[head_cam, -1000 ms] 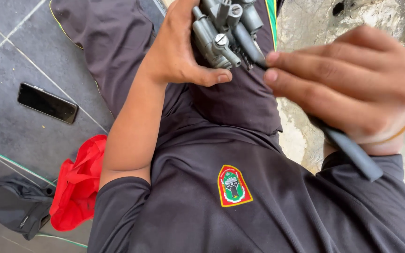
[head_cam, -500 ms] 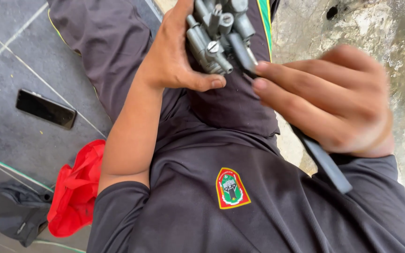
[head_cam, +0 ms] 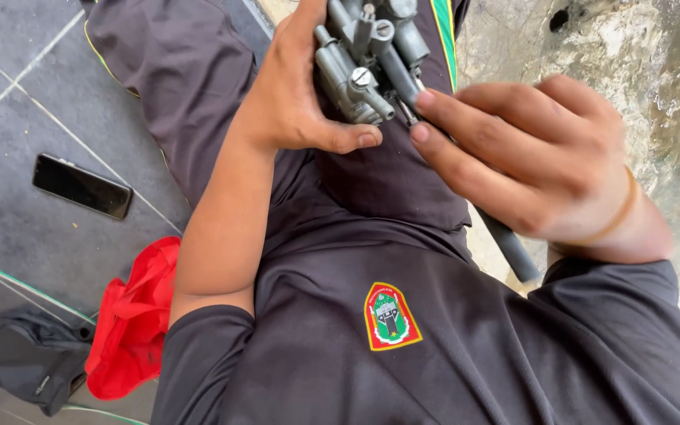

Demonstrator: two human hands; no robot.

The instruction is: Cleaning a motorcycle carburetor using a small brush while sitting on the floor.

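Grey metal carburettor-like part (head_cam: pixel 367 59), w/ slotted screw heads, short tubes and a small spring, held up over the person's dark-trousered lap; its top runs out of view. Left hand (head_cam: pixel 297 86) cups it from the left, thumb under it. A dark-handled tool (head_cam: pixel 505 244), prob. a screwdriver, slants down-right from the part, tip at its lower right, pinched in the right hand (head_cam: pixel 541 169).

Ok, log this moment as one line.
left hand: holds carburetor | right hand: grips screwdriver, tip at carburetor | floor: phone
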